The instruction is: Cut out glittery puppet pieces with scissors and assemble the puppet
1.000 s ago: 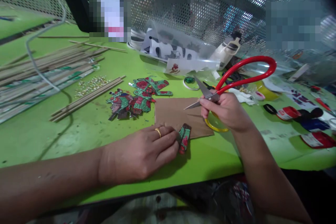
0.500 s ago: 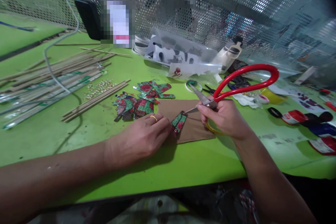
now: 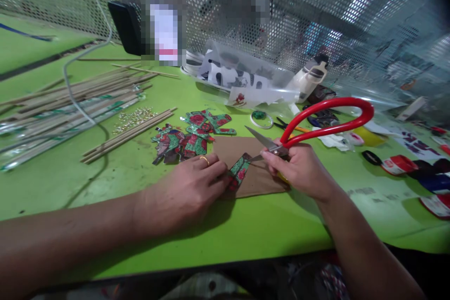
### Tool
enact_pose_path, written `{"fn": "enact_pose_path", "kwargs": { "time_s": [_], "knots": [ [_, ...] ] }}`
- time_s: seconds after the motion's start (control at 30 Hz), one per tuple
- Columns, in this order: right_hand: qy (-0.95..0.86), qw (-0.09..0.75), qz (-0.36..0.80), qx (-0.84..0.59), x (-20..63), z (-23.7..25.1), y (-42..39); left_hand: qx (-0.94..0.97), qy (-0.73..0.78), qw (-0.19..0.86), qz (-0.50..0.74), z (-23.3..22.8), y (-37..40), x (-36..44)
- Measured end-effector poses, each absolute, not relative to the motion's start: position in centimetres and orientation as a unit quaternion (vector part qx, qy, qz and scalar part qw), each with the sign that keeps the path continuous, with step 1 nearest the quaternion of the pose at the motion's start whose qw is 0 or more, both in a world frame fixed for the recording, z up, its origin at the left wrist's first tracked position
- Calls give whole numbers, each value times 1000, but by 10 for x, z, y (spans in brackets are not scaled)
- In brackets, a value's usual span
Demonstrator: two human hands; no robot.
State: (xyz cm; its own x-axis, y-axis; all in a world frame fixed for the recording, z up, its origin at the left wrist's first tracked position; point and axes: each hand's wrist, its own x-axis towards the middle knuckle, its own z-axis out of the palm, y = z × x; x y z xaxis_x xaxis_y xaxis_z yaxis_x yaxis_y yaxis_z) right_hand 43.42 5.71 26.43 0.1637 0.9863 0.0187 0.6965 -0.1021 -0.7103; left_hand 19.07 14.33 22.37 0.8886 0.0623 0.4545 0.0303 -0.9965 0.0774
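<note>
With its fingers closed, my left hand (image 3: 191, 187) grips the lower end of a small green-and-red patterned cutout piece (image 3: 240, 168) over a brown cardboard sheet (image 3: 262, 185). My right hand (image 3: 298, 164) is wrapped round the pivot area of red-handled scissors (image 3: 330, 112). Their blades are spread; the lower blade's tip touches or nearly touches the top of the piece, while the upper one points up and left. More patterned cutouts lie beyond my left hand: a green-and-red one (image 3: 207, 123) and a darker pile (image 3: 179, 144).
Thin wooden sticks (image 3: 130, 136) and small gold fasteners (image 3: 135, 119) lie left on the green table (image 3: 158, 253). A white cable (image 3: 68, 89) crosses there. Behind are a plastic-wrapped bundle (image 3: 232, 75), a glue bottle (image 3: 309, 77) and a tape roll (image 3: 262, 119). Red containers (image 3: 399, 165) stand at right.
The scissors have tilted a little, and the upper blade has swung left and lower. The whole view has shifted slightly. My left hand keeps its hold on the cutout piece.
</note>
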Motion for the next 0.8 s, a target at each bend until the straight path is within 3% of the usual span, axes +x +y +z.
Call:
{"fn": "enact_pose_path", "kwargs": {
  "time_s": [0.57, 0.8],
  "knots": [
    [-617, 302, 99, -720, 426, 263, 60, 972, -6, 57, 227, 220, 137, 195],
    [-615, 312, 166, -705, 426, 278, 44, 978, -7, 70, 197, 219, 135, 196]
  ]
}}
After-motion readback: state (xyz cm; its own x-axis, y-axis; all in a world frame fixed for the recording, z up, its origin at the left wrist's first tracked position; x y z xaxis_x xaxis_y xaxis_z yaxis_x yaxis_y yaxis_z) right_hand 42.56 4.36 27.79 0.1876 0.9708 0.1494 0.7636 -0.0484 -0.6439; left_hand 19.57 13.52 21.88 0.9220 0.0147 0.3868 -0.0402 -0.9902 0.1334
